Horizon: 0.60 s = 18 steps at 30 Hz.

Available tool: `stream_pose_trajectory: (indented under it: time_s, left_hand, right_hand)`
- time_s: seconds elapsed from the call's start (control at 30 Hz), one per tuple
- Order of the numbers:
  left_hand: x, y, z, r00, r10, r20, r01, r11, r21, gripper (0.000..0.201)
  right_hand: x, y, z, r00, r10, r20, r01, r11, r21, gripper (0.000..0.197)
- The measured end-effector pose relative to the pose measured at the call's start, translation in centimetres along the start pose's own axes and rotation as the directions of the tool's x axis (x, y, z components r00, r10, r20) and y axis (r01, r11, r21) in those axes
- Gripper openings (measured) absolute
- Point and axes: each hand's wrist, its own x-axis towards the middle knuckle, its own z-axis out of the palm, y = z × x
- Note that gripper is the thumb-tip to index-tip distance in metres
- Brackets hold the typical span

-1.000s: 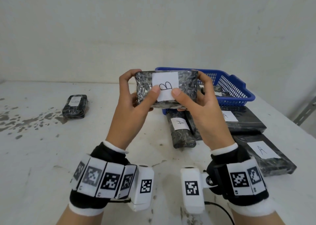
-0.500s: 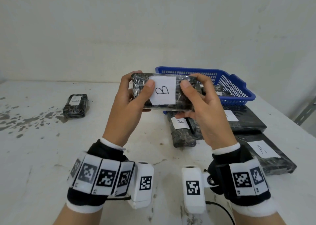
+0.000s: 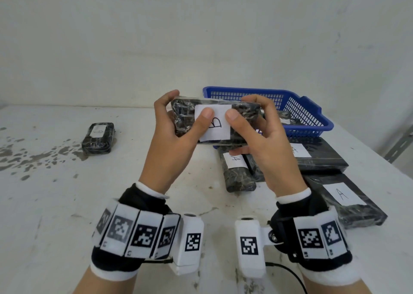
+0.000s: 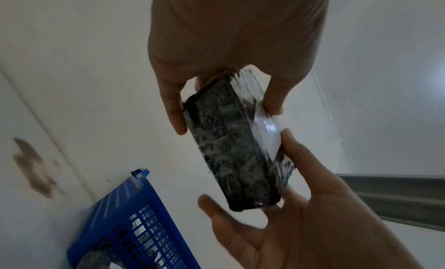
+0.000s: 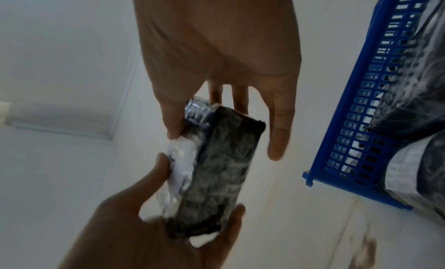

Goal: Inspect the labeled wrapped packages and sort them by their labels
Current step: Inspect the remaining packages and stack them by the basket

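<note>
Both hands hold up a black wrapped package in front of me; its white label reads B. My left hand grips its left end and my right hand its right end, with both thumbs on the label. In the left wrist view the package is pinched between finger and thumb. The right wrist view shows the package gripped the same way. Another small package lies on the table at the left. Three packages labelled A lie at the right.
A blue mesh basket stands behind the hands at the back right, with wrapped packages inside. The white table has dark stains at its left. A wall runs along the back edge. A black cable lies near the front edge.
The hands have tipped the package back a little, so its top edge leans away. Both thumbs have slid up onto the label. The package stays in the same place over the table.
</note>
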Motion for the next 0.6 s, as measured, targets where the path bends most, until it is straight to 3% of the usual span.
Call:
stream_pose_trajectory:
  time_s: [0.13,0.2,0.3,0.47,0.6]
  left_hand:
    - [0.3,0.0,-0.7,0.997,-0.003,0.072,0.001,1.000,0.028,0.075]
    - [0.1,0.1,-0.7,0.993,0.019,0.117,-0.022,0.999,0.025,0.075]
    - [-0.3,0.4,-0.4,0.987,0.032,0.160,-0.033,0.999,0.007,0.071]
    - [0.0,0.0,-0.8,0.991,0.004,0.136,-0.004,1.000,0.000,0.056]
    - [0.1,0.0,-1.0,0.987,-0.001,0.161,-0.003,1.000,0.027,0.054]
  right_hand:
    - [0.0,-0.1,-0.7,0.985,0.123,0.117,-0.113,0.989,-0.092,0.083]
    - [0.0,-0.1,-0.8,0.977,0.168,0.133,-0.171,0.985,0.010,0.078]
    - [0.2,0.2,-1.0,0.991,0.111,0.081,-0.115,0.992,0.044,0.058]
    - [0.1,0.4,-1.2,0.994,0.079,0.069,-0.080,0.997,0.013,0.072]
    - [-0.1,0.2,-1.2,0.994,0.049,0.099,-0.045,0.998,-0.045,0.068]
